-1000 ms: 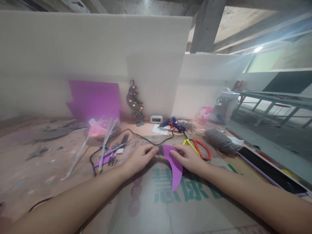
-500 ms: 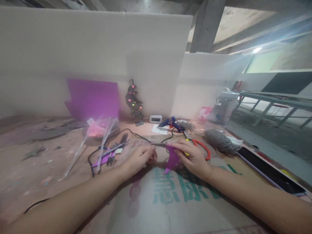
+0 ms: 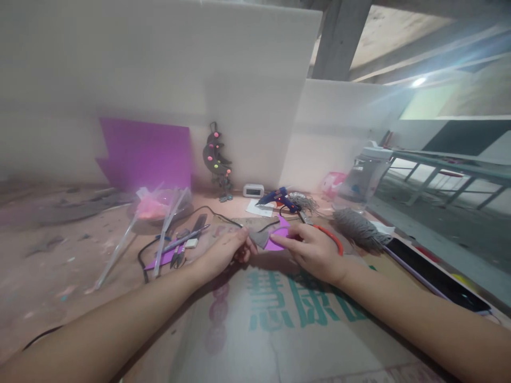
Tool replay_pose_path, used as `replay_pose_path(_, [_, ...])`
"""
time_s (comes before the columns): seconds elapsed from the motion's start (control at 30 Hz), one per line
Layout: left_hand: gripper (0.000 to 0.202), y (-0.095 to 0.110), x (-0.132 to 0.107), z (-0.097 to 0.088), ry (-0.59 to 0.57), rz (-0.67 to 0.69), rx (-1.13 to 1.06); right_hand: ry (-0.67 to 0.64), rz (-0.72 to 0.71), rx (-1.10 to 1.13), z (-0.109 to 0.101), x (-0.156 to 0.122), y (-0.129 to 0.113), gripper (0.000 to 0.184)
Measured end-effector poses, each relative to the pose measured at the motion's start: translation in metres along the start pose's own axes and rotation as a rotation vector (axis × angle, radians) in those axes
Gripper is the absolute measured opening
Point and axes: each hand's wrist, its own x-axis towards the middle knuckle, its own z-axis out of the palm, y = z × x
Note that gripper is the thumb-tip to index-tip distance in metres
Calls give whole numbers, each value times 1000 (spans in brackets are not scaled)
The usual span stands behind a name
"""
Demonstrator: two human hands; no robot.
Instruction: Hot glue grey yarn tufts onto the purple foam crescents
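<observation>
My left hand [image 3: 221, 254] and my right hand [image 3: 313, 251] meet above a sheet of cardboard [image 3: 287, 330] with green printed characters. Together they hold a purple crescent-shaped foam piece [image 3: 275, 238] with a grey piece [image 3: 257, 238] at its left tip. The left fingers pinch the grey end. Fingers of the right hand grip the purple part from the right. The piece is lifted a little off the cardboard and turned nearly edge-on.
Red-handled scissors [image 3: 333, 240] lie just behind my right hand. A blue glue gun [image 3: 277, 198] with a black cord, a grey tassel [image 3: 357, 227], a clear jar [image 3: 361, 178], glue sticks [image 3: 165, 229], a purple foam sheet [image 3: 147, 154] and a decorated dark moon [image 3: 216, 159] stand further back.
The purple crescent lay flat on the cardboard; both hands have lifted and turned it so its point faces away. The view has drifted slightly left and down.
</observation>
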Motion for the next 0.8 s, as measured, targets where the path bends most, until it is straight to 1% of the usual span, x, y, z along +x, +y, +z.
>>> replay_pose_path(0.07, [52, -1, 2, 0, 2, -19, 69, -61, 0, -10, -3, 2, -3, 31])
replay_pose_path(0.13, [47, 0, 2, 0, 20, -23, 132, -93, 6, -9, -6, 3, -7, 30])
replay_pose_path(0.2, [46, 4, 2, 0, 48, -62, 150, -118, -2, -18, -4, 4, -12, 28])
replay_pose_path(0.23, [45, 6, 1, 1, 64, -97, 148, -106, -18, -28, -3, 4, -13, 28])
replay_pose_path(0.3, [42, 10, -1, 2, 91, -159, 135, -16, -24, -42, 3, 3, -13, 29])
replay_pose_path(0.37, [41, 10, -2, 3, 126, -150, 116, 108, 56, -15, 9, 3, -11, 33])
replay_pose_path(0.43, [41, 7, 0, 3, 162, -122, 69, 174, 208, 67, 13, 4, -7, 43])
replay_pose_path(0.5, [40, 1, 2, 2, 199, -78, 51, 178, 348, 145, 16, 7, -3, 54])
replay_pose_path(0.57, [41, -5, 5, -1, 235, -40, 57, 149, 459, 181, 17, 9, 1, 60])
replay_pose_path(0.6, [41, -7, 7, -2, 251, -24, 61, 115, 499, 190, 17, 9, 2, 58])
replay_pose_path(0.63, [42, -10, 8, -3, 267, -9, 62, 67, 517, 196, 17, 10, 3, 52])
replay_pose_path(0.67, [41, -11, 9, -4, 280, 5, 57, 12, 509, 199, 16, 10, 3, 41])
replay_pose_path(0.73, [41, -14, 10, -5, 312, 19, 23, -87, 413, 183, 14, 9, 0, 22])
replay_pose_path(0.8, [40, -14, 11, -5, 333, 1, -37, -127, 248, 121, 11, 7, -5, 20])
